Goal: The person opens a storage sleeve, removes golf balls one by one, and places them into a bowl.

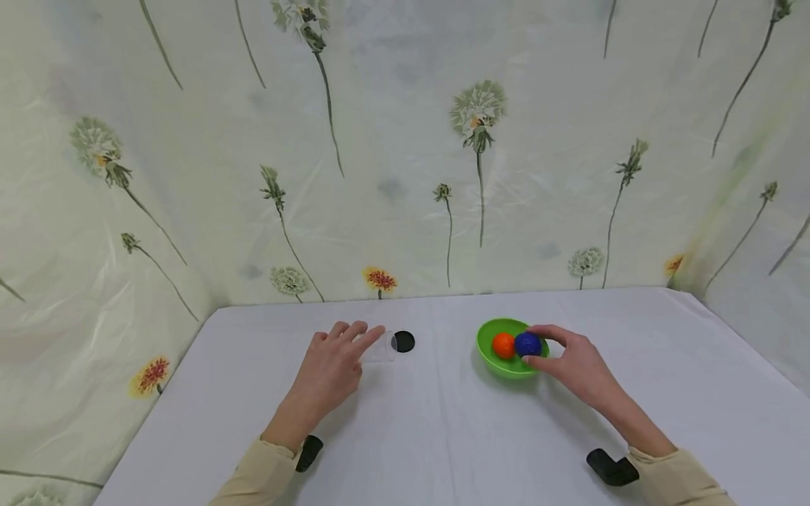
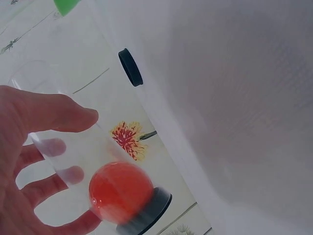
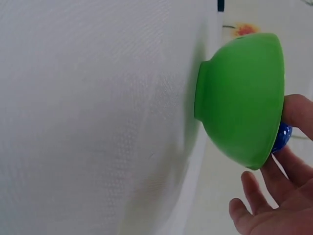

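Observation:
My left hand [image 1: 332, 362] holds a clear plastic tube [image 1: 380, 348] at a tilt, its mouth end toward the right. In the left wrist view, the thumb lies on one side of the tube, fingers on the other. An orange-red ball [image 2: 121, 191] sits inside by the dark end cap [image 2: 146, 213]; the left hand hides this end in the head view. My right hand [image 1: 579, 369] pinches a blue ball [image 1: 527, 344] between thumb and finger at the right side of a green bowl [image 1: 490, 365]. An orange ball [image 1: 503, 345] lies beside it in the bowl.
A black round lid [image 1: 403, 341] lies on the white-covered table [image 1: 430, 436], just right of the tube's mouth. Behind the table hangs a flower-printed sheet [image 1: 392, 211]. Black devices [image 1: 612, 467] are worn at both wrists.

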A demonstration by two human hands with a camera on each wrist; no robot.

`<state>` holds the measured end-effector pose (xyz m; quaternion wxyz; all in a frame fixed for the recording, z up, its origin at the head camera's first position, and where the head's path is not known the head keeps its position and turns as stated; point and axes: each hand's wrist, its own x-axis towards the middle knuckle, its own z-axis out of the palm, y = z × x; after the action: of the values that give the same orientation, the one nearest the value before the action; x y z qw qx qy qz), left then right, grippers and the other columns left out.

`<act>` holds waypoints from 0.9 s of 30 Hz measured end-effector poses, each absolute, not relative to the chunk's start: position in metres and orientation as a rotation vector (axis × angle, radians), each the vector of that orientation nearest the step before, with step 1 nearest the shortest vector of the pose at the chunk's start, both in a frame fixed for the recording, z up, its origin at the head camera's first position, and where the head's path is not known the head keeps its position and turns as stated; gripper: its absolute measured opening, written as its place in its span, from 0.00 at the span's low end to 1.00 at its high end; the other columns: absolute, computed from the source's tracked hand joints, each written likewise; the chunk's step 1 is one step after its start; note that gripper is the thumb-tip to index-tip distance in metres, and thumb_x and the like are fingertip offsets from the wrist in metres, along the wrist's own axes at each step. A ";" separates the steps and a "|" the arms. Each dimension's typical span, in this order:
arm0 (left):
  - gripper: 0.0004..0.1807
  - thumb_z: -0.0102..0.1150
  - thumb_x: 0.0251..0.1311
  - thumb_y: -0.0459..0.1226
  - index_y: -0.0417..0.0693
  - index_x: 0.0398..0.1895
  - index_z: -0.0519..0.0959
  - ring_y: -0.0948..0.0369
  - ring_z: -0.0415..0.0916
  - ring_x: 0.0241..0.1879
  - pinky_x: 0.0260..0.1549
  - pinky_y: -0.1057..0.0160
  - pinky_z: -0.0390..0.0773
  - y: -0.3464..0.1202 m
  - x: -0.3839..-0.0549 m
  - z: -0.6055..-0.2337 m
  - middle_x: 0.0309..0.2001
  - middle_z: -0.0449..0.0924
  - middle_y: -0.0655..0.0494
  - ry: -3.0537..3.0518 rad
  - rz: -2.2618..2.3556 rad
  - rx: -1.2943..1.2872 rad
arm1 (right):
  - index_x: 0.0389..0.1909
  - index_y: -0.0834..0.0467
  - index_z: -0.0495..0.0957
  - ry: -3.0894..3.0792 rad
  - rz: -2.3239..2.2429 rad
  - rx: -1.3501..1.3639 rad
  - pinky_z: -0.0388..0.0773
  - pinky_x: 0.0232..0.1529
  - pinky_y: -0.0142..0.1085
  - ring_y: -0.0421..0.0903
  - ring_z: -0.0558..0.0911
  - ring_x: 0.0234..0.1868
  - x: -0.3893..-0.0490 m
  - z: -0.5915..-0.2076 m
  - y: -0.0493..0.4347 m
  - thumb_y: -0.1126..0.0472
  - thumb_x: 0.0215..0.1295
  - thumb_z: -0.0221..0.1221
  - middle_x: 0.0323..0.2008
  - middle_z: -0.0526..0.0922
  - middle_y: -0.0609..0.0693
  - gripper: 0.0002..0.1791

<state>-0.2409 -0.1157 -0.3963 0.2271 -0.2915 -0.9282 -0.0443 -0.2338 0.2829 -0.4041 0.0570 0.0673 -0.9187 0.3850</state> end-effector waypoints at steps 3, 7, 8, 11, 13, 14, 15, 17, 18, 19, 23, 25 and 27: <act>0.36 0.66 0.52 0.28 0.59 0.66 0.71 0.55 0.71 0.51 0.40 0.49 0.75 -0.116 -0.241 -0.396 0.55 0.74 0.57 -2.564 -0.122 -0.801 | 0.61 0.61 0.75 -2.792 1.167 0.194 0.60 0.59 0.65 0.65 0.66 0.65 -0.234 -0.405 0.283 0.50 0.59 0.69 0.59 0.76 0.63 0.32; 0.36 0.66 0.52 0.28 0.59 0.66 0.71 0.55 0.71 0.52 0.40 0.48 0.75 -0.117 -0.240 -0.396 0.55 0.74 0.57 -2.566 -0.123 -0.799 | 0.59 0.60 0.76 -2.799 1.162 0.203 0.60 0.59 0.65 0.64 0.66 0.65 -0.235 -0.405 0.282 0.52 0.59 0.69 0.59 0.77 0.62 0.29; 0.36 0.66 0.52 0.28 0.59 0.66 0.71 0.55 0.71 0.52 0.40 0.48 0.75 -0.117 -0.240 -0.396 0.55 0.74 0.57 -2.567 -0.122 -0.799 | 0.59 0.60 0.76 -2.801 1.157 0.208 0.60 0.59 0.65 0.64 0.66 0.65 -0.235 -0.405 0.281 0.53 0.59 0.69 0.59 0.77 0.62 0.28; 0.36 0.66 0.52 0.27 0.59 0.66 0.71 0.55 0.71 0.52 0.40 0.49 0.75 -0.117 -0.240 -0.396 0.56 0.74 0.57 -2.573 -0.128 -0.798 | 0.58 0.59 0.77 -2.802 1.150 0.226 0.60 0.59 0.65 0.64 0.67 0.64 -0.237 -0.405 0.280 0.54 0.60 0.69 0.58 0.77 0.61 0.27; 0.36 0.66 0.52 0.27 0.59 0.66 0.71 0.55 0.71 0.52 0.40 0.49 0.75 -0.117 -0.240 -0.396 0.55 0.74 0.57 -2.571 -0.131 -0.796 | 0.58 0.58 0.78 -2.806 1.143 0.235 0.60 0.58 0.65 0.64 0.67 0.64 -0.238 -0.406 0.279 0.54 0.60 0.69 0.58 0.77 0.61 0.26; 0.36 0.66 0.52 0.27 0.59 0.66 0.71 0.55 0.71 0.52 0.40 0.49 0.75 -0.117 -0.240 -0.396 0.55 0.74 0.57 -2.571 -0.132 -0.794 | 0.58 0.58 0.78 -2.807 1.142 0.238 0.61 0.58 0.65 0.64 0.67 0.64 -0.238 -0.406 0.279 0.54 0.60 0.68 0.58 0.77 0.61 0.26; 0.36 0.66 0.52 0.27 0.59 0.66 0.71 0.55 0.71 0.52 0.40 0.49 0.75 -0.117 -0.240 -0.396 0.55 0.74 0.57 -2.567 -0.132 -0.794 | 0.58 0.57 0.78 -2.808 1.144 0.240 0.61 0.58 0.65 0.64 0.67 0.64 -0.238 -0.406 0.278 0.53 0.60 0.68 0.58 0.77 0.61 0.26; 0.36 0.66 0.52 0.27 0.59 0.66 0.72 0.55 0.71 0.51 0.39 0.49 0.75 -0.118 -0.241 -0.396 0.55 0.74 0.57 -2.558 -0.130 -0.794 | 0.58 0.58 0.78 -2.810 1.148 0.247 0.61 0.58 0.65 0.64 0.67 0.64 -0.238 -0.405 0.278 0.53 0.61 0.68 0.58 0.77 0.61 0.25; 0.36 0.66 0.52 0.27 0.59 0.66 0.72 0.55 0.71 0.51 0.39 0.49 0.75 -0.118 -0.241 -0.396 0.55 0.74 0.57 -2.553 -0.128 -0.796 | 0.58 0.58 0.78 -2.810 1.150 0.250 0.61 0.58 0.65 0.64 0.67 0.64 -0.238 -0.405 0.277 0.53 0.61 0.68 0.58 0.77 0.61 0.25; 0.36 0.66 0.52 0.27 0.59 0.66 0.72 0.55 0.71 0.51 0.39 0.49 0.75 -0.118 -0.241 -0.396 0.55 0.74 0.57 -2.549 -0.128 -0.799 | 0.58 0.58 0.78 -2.810 1.153 0.251 0.61 0.58 0.65 0.65 0.66 0.64 -0.238 -0.404 0.277 0.54 0.61 0.68 0.58 0.77 0.61 0.25; 0.36 0.65 0.52 0.27 0.58 0.66 0.72 0.54 0.71 0.51 0.39 0.49 0.75 -0.118 -0.242 -0.397 0.55 0.74 0.57 -2.542 -0.133 -0.813 | 0.58 0.59 0.77 -2.817 1.153 0.248 0.59 0.59 0.67 0.66 0.65 0.65 -0.238 -0.404 0.277 0.55 0.61 0.67 0.58 0.77 0.62 0.25; 0.36 0.65 0.52 0.27 0.58 0.66 0.71 0.54 0.71 0.51 0.39 0.49 0.75 -0.119 -0.242 -0.396 0.55 0.74 0.57 -2.541 -0.134 -0.813 | 0.58 0.60 0.77 -2.820 1.150 0.248 0.58 0.59 0.67 0.67 0.64 0.65 -0.238 -0.404 0.277 0.56 0.61 0.67 0.58 0.76 0.63 0.25; 0.36 0.65 0.52 0.27 0.58 0.66 0.71 0.54 0.71 0.51 0.39 0.49 0.75 -0.119 -0.243 -0.396 0.55 0.74 0.57 -2.539 -0.128 -0.806 | 0.57 0.60 0.77 -2.821 1.150 0.253 0.58 0.60 0.68 0.67 0.64 0.66 -0.239 -0.403 0.277 0.57 0.61 0.67 0.58 0.76 0.63 0.24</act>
<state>-0.2425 -0.1194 -0.3961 0.2353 -0.2939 -0.9253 -0.0468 -0.2392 0.2771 -0.4031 0.0424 0.0826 -0.9220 0.3758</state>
